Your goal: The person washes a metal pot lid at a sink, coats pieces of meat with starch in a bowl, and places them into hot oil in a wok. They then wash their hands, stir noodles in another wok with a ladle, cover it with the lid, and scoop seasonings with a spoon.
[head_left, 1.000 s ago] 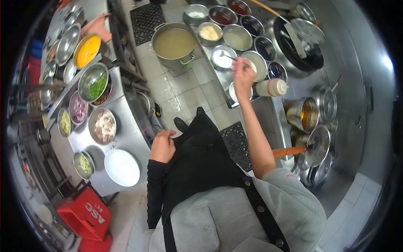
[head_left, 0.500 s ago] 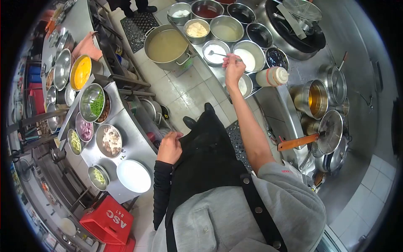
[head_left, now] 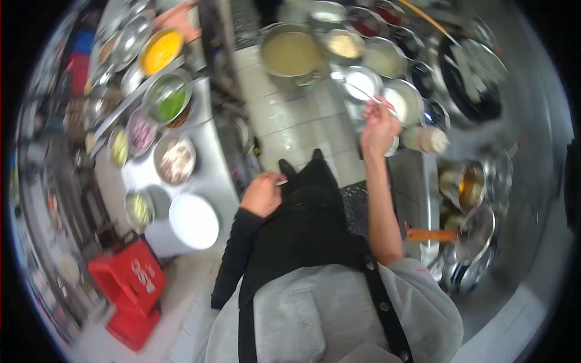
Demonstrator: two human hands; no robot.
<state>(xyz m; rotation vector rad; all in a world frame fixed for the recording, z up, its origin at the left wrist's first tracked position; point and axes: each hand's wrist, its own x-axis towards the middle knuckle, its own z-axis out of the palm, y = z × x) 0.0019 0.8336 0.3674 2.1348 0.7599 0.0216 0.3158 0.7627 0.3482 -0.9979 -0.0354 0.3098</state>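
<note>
My right hand (head_left: 380, 128) grips a small spoon (head_left: 358, 89), its fingers wrapped round the handle. The spoon's bowl end reaches left, near the rim of a metal bowl of white powder (head_left: 365, 82). Just right of the hand are a bowl of white contents (head_left: 404, 103) and a squeeze bottle (head_left: 426, 140). My left hand (head_left: 263, 194) hangs in front of the black apron (head_left: 302, 242), with curled fingers. A small pale spot shows at its fingertips; whether it holds anything is unclear.
A large pot of liquid (head_left: 293, 53) stands ahead between the counters. On the left table (head_left: 212, 151) are bowls of vegetables, a bowl of meat (head_left: 175, 159) and white plates (head_left: 193, 221). A red crate (head_left: 128, 275) is at lower left. A wooden handle (head_left: 433, 235) juts out at right.
The spoon has swung from above the white powder to the bowl's left rim. The view has turned and is blurred, shifting both counters. My left hand remains before the apron.
</note>
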